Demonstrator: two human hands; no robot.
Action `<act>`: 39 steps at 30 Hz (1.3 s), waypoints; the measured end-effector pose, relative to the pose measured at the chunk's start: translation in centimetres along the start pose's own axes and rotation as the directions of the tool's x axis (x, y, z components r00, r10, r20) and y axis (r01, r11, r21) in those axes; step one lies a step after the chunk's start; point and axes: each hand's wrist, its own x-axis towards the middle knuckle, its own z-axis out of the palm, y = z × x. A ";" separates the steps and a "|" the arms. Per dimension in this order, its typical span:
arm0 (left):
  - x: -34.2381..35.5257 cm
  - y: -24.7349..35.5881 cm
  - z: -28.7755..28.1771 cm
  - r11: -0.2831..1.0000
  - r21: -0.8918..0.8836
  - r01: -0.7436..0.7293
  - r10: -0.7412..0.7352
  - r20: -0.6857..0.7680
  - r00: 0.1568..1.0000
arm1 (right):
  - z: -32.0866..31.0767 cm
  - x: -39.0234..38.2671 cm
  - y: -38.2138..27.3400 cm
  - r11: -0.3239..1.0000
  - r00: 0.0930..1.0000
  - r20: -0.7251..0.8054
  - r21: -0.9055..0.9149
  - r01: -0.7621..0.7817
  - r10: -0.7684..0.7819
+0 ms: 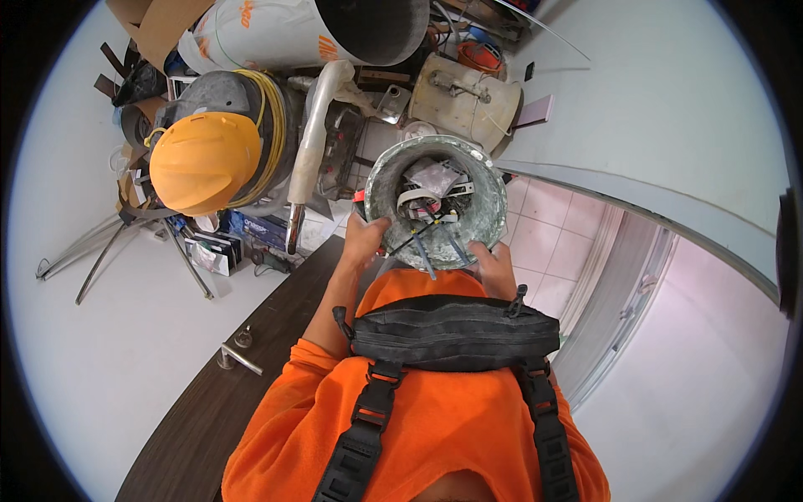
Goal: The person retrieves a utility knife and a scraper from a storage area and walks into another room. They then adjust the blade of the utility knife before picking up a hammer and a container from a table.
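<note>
A round bucket (488,197), its wall stained grey-green and white, is in front of my body. My left hand (365,237) grips its near left side, and my right hand (495,266) holds its near right rim with the thumb over the edge. Inside lie a clear plastic packet (433,177), a white curved strip (418,197) and several small tools and metal parts, heaped together. Two slim grey-blue handles (424,256) lean against the near wall. Beside my left hand a small red piece (360,197) shows at the bucket's outside. The fingers beneath the rim are hidden.
A yellow hard hat (207,163) rests on a dark machine with a coiled yellow cord, left. A plastic-wrapped pipe (316,138) stands nearby. Behind are a large white cylinder (268,33) and a cream tank (468,100). A dark wooden door (201,402) stands left; a doorway frame (619,293) right.
</note>
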 end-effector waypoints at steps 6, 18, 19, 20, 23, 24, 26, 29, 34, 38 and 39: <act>-1.8 0.3 0.7 0.990 0.056 0.130 -0.128 -0.048 0.991 | 0.5 0.2 -5.2 0.536 0.718 -0.079 -0.722 0.437 -0.691; -1.2 -4.3 2.2 0.984 -0.154 -0.094 0.082 -0.078 0.994 | 3.6 10.0 -3.6 -0.242 0.923 0.359 -0.916 0.319 -0.140; -1.3 -4.3 2.2 0.983 -0.158 -0.090 0.079 -0.074 0.994 | 3.2 10.5 -2.9 -0.213 0.940 0.319 -0.934 0.288 -0.125; -1.7 -3.8 2.2 0.988 -0.144 -0.049 0.040 -0.066 0.997 | 3.2 10.5 -2.7 -0.214 0.940 0.320 -0.933 0.290 -0.121; -2.1 -3.7 2.4 0.987 -0.158 -0.014 0.003 -0.071 0.997 | 3.1 10.1 -1.7 -0.078 0.944 0.274 -0.961 0.264 -0.186; -2.1 -3.8 2.5 0.983 -0.185 -0.022 0.007 -0.083 0.997 | 3.1 10.0 -1.4 -0.055 0.954 0.239 -0.971 0.233 -0.180; -2.1 -4.1 2.2 0.985 -0.173 -0.004 -0.009 -0.074 0.997 | 3.1 9.7 -0.8 -0.034 0.964 0.204 -0.979 0.201 -0.173; -1.9 -4.7 2.2 0.988 -0.156 -0.014 0.003 -0.070 0.998 | 3.0 9.7 -0.2 -0.021 0.975 0.141 -0.990 0.139 -0.175; -1.5 -5.1 1.8 0.988 -0.152 0.030 -0.035 -0.034 0.999 | 1.6 10.2 0.5 0.001 0.969 0.211 -0.977 0.213 -0.130; -1.7 -3.9 1.6 0.990 -0.138 0.002 -0.008 -0.043 0.999 | 2.6 8.7 -1.5 0.130 0.963 0.241 -0.958 0.257 -0.122; -1.8 -3.3 1.7 0.990 -0.140 0.008 -0.015 -0.046 0.999 | 2.7 8.5 -2.1 0.197 0.963 0.223 -0.948 0.251 -0.151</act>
